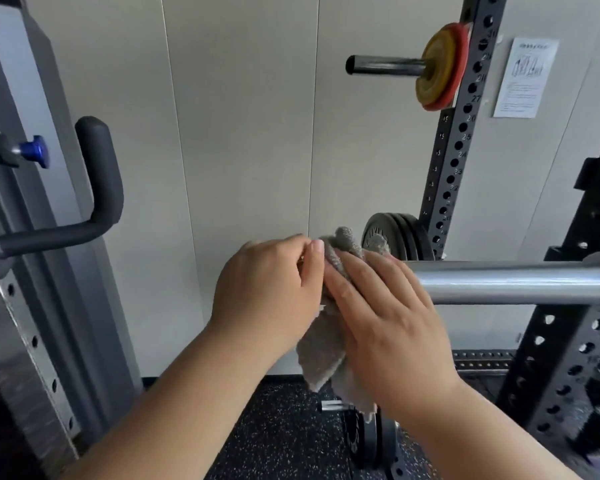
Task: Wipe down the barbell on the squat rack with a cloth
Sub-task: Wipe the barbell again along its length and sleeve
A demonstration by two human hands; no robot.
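Steel is what shows to the right of the hands: the barbell (513, 282) runs level from them and off the right edge of the head view, where it meets the squat rack (555, 355). Its long axis lies side to side across the person's front. The free end is hidden, wrapped in the cloth (323, 355) just where the two hands come together. So all the bare bar lies to the right of the hands, and none shows to their left.

The right hand (385, 317) is the nearer one to that bare length. It lies over the top of the bar's end, palm down, with the fingers fairly straight and pointing up and away to the left. They press flat on the cloth and do not curl round it. The forearm comes in from low on the right at a slant.

The left hand (267, 289) sits just left of it, at the very tip of the bar. Its fingers are curled, and the thumb is set against the grey cloth beside the right hand's fingertips. It looks to be pinching the cloth there, though the inner side of the grip is out of sight.

The cloth bunches up above the hands and hangs loose below them, over the floor (278, 420). Black plates (400, 237) sit just beyond the hands.

To my eye the wipe is at the bar's end, and the next stroke would have to go rightward along the axis, with the right hand leading.
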